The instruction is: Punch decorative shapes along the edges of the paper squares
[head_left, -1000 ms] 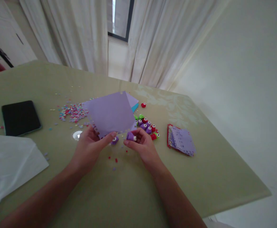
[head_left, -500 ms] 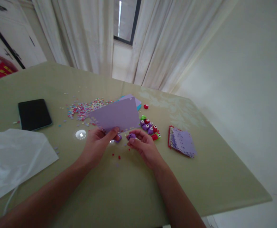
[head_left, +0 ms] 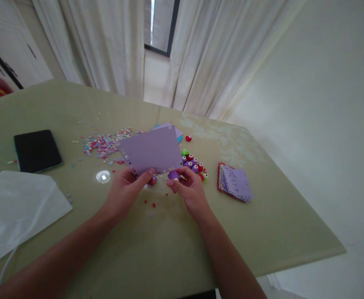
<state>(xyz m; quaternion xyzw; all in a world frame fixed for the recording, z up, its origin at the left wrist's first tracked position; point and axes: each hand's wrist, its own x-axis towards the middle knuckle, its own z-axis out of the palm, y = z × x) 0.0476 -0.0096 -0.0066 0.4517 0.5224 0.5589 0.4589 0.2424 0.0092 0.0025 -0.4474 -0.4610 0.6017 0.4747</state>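
Observation:
A sheet of light purple paper [head_left: 152,148] with small punched holes along its edges is pinched at its lower edge by my left hand [head_left: 129,182]. My right hand [head_left: 190,187] holds a small purple craft punch [head_left: 173,175] between thumb and fingers, close to the paper's lower right corner. I cannot tell whether the punch touches the paper. Something small and purple shows beside my left fingertips, mostly hidden by them. Behind my right hand sits a cluster of red, purple and green craft punches [head_left: 195,164]. Tiny red paper bits [head_left: 153,205] lie on the table in front of my hands.
Colourful confetti [head_left: 107,143] is heaped behind my left hand. More coloured paper [head_left: 178,133] lies behind the held sheet. To the right is a stack of punched cards [head_left: 238,185]; farther back, a lone red punch [head_left: 188,138]. A black tablet [head_left: 38,150] and white bag [head_left: 23,207] lie left.
The purple punch in my right hand has turned and come nearer the sheet's lower right corner. My left hand keeps hold of the paper. The whole view has shifted slightly.

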